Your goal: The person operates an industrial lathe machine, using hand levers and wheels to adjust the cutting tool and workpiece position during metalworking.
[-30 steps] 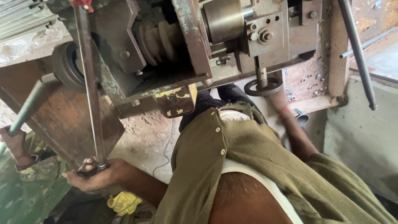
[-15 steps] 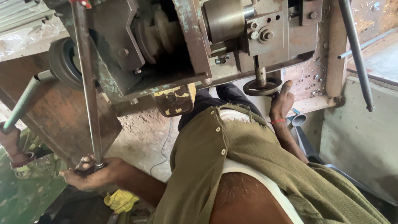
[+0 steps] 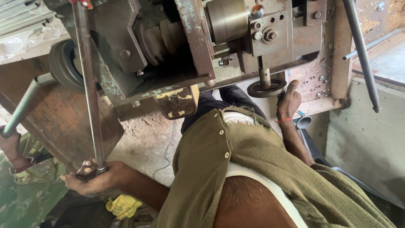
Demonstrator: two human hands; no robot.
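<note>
While the view looks down past an open olive-green shirt (image 3: 253, 169), both hands are on the controls of a worn grey-green metal machine (image 3: 185, 46) with chipped paint and rust. The left hand (image 3: 95, 179) is closed around the bottom end of a long thin steel lever rod (image 3: 88, 84) that runs almost straight up to the top of the machine, so the grip sits low, down near the dusty floor. The right hand (image 3: 289, 101) rests against the edge of a small dark round handwheel (image 3: 266, 88) that hangs on a short shaft under the machine's right side. Its fingers lie along the rim, thumb up; I can't tell if it's really clamping the wheel or just touching it.

Over at the left edge, someone else's hand (image 3: 10, 145) with bangles on the wrist is wrapped round a grey angled crank handle (image 3: 25, 105), so keep clear of that.

My take on doing this well: hold the rod firm and move it smoothly in its own line, no side yanking, since it's long and thin and would flex. Feed the handwheel in small turns with fingertips on the rim. That loose shirt front hangs pretty close to the stepped pulley (image 3: 164, 38), so I'd keep it back.
</note>
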